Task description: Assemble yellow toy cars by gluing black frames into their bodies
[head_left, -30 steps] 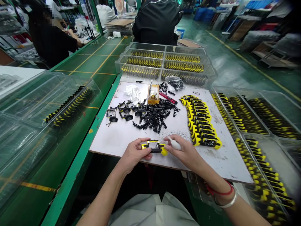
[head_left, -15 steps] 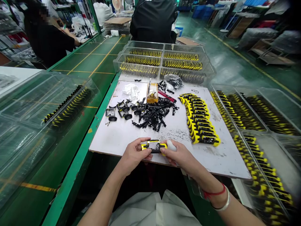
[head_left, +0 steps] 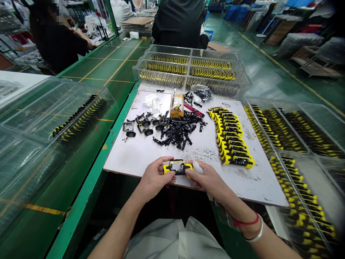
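Two hands share one yellow-and-black part at the near edge of the white table: the left hand has its grip clenched on the part's left end, the right hand pinches its right end. Farther right lies a row of finished yellow parts.

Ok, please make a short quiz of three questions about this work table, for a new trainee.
1. True or false: both hands hold one yellow-and-black part.
2. Where is the row of finished yellow-and-black parts: A) left of the black loose pieces, B) right of them, C) on the floor?
3. What is worn on the right wrist?

Key:
1. True; left hand and right hand grip its ends.
2. B.
3. A red string and a silver bangle.
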{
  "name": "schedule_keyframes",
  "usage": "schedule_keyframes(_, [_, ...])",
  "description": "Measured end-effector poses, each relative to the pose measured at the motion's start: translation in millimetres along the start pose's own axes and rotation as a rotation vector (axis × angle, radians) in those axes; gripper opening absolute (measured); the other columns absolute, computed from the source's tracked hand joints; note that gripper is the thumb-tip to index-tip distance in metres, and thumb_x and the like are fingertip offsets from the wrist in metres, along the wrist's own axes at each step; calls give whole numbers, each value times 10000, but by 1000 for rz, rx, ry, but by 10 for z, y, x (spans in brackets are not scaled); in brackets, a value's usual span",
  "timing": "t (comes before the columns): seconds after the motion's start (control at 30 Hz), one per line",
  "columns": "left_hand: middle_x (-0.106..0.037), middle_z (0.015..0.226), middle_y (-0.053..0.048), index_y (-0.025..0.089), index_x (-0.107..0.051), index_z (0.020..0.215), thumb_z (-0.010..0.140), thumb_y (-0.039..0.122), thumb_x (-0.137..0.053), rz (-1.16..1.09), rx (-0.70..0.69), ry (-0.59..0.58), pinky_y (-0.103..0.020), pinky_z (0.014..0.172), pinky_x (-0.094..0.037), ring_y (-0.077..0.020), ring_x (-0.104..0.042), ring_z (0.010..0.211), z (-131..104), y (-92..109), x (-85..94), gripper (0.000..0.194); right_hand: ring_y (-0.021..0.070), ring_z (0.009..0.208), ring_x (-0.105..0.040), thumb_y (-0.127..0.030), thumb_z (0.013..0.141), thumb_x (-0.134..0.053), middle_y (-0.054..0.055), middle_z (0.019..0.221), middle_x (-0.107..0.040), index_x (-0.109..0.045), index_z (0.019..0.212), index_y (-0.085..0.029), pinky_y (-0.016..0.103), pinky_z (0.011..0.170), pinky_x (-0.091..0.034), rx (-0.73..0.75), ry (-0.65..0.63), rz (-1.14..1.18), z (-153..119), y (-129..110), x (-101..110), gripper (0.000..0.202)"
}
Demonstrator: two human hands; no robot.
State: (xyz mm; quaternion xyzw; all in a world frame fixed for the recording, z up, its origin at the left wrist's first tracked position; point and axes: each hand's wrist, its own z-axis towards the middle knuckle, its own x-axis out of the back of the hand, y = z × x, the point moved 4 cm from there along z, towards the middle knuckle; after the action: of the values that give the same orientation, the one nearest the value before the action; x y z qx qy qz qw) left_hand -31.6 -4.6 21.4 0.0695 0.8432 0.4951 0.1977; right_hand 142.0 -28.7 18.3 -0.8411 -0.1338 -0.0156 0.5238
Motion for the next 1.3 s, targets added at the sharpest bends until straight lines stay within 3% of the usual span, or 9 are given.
schedule_keyframes(0.4, [-661, 751, -6, 139, -545, 1200, 747, 195, -654, 66, 17, -13, -262, 687, -560, -110, -645, 631, -10, 12, -36, 469, 73, 429, -370, -415, 771, -633, -77, 503, -444, -575, 978, -187, 176, 391, -282, -71, 8, 107, -34, 28, -20, 314])
schedule_keyframes(0.8, [-650, 801, 5, 245, -418, 1316, 816, 263, -603, 194, -143, -5, -315, 732, -557, -140, -659, 693, -2, -110, 22, 534, 112, 436, -450, -362, 761, -617, -61, 496, -509, -601, 977, -185, 222, 424, -340, 12, 136, -198, -29, -8, 42, 280])
schedule_keyframes(0.93, [-663, 762, -14, 200, -445, 1294, 832, 331, -593, 174, -126, 7, -324, 727, -560, -161, -673, 692, 1, -135, 17, 502, 107, 424, -407, -337, 740, -630, -73, 454, -461, -621, 950, -187, 222, 416, -304, -1, 173, -136, -26, -25, 33, 258])
schedule_keyframes(1.17, [-673, 816, -33, 175, -526, 1237, 878, 436, -502, 92, -51, 4, -337, 756, -564, -168, -686, 697, 8, -74, 28, 445, 95, 441, -398, -375, 737, -635, -54, 525, -502, -606, 886, -172, 215, 412, -292, -45, 143, 17, -31, -47, -9, 253])
schedule_keyframes(1.3, [-666, 814, -32, 158, -522, 1239, 822, 417, -601, 53, -52, 2, -328, 740, -571, -163, -679, 700, 17, -57, 10, 497, 93, 434, -389, -390, 755, -630, -61, 495, -480, -594, 884, -176, 209, 412, -291, -31, 129, 20, -40, -47, -18, 252])
